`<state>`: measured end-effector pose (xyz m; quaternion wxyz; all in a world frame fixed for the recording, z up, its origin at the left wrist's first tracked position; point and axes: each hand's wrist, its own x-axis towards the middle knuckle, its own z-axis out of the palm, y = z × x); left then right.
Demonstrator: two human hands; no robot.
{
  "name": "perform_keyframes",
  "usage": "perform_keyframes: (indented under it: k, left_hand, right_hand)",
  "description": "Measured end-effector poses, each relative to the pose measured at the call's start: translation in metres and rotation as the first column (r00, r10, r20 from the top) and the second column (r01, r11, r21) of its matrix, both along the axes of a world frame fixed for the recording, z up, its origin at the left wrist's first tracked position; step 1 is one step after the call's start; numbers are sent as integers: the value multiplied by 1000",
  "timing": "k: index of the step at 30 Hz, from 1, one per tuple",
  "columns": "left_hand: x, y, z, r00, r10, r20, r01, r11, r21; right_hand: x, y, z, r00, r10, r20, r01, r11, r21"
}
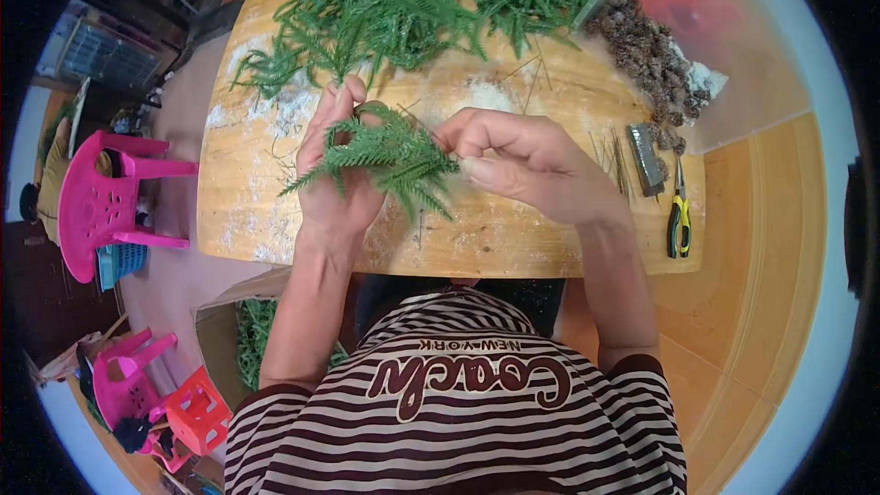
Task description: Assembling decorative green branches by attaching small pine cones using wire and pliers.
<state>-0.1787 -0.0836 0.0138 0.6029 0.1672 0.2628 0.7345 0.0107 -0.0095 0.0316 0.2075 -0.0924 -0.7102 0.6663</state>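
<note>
From the head view, our left hand (337, 170) grips a green artificial fir sprig (390, 158) above the pale wooden table (513, 238), while our right hand (522, 160) pinches its stem end; we should keep the pinch tight near the base

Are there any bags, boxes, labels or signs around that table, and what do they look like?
Clear plastic bag: far right of the wooden table, lying open, glossy and see-through, with small brown cones spilling out.
Cardboard box: on the floor beside the person's left arm, plain brown, open, green sprigs inside.
Lettering on the person's striped shirt: curved dark-red letters on white.
No signs or screens show.
</note>
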Motion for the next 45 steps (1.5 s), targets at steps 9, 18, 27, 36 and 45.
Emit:
perform_keyframes:
  k: [9,18,27,36,45]
  left_hand:
    - [-13,-17,3,992,118,-48,-122,989,-87]
    - [-39,-31,-5,986,-33,-164,57,988,143]
    - [-28,-18,18,844,209,-495,-139,975,175]
    - [-94,-15,16,359,566,-742,-620,739,264]
    - [-134,10,-7,378,391,-839,-583,805,113]
  right_hand:
    - [-25,-21,-3,999,20,27,-13,973,-232]
    - [-41,-45,3,996,87,-2,-86,980,-179]
    - [-22,-40,22,996,-74,-46,69,993,-94]
    - [12,-21,33,948,-274,-158,281,960,18]
    - [31,-16,28,934,-351,-69,349,936,-35]
